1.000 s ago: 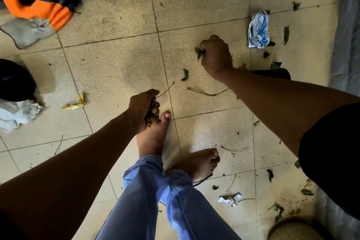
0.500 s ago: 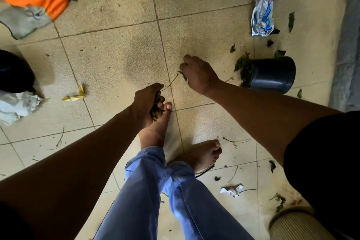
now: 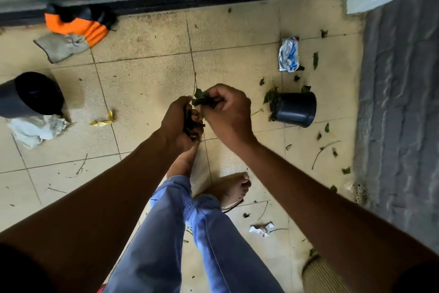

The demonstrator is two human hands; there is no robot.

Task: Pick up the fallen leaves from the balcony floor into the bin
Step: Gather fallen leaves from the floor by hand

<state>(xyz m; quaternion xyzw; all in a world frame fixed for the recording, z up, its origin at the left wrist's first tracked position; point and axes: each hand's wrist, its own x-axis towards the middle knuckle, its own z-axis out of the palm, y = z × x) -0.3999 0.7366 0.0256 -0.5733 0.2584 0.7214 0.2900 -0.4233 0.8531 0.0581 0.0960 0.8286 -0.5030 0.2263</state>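
leaves [image 3: 204, 100] bunched in both hands [image 3: 228, 112], stem pointing up-frame

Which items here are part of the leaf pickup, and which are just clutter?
Job:
left hand holding a leaf bunch
right hand pinching leaves
loose leaves on the floor
yellow leaf

Lying about:
tipped black pot
crumpled wrapper
orange glove
paper scrap
white cloth

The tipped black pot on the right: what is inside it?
Green leaves and dark matter spill from the mouth of the pot, which faces left. The inside is hidden by its wall, so nothing more can be told.
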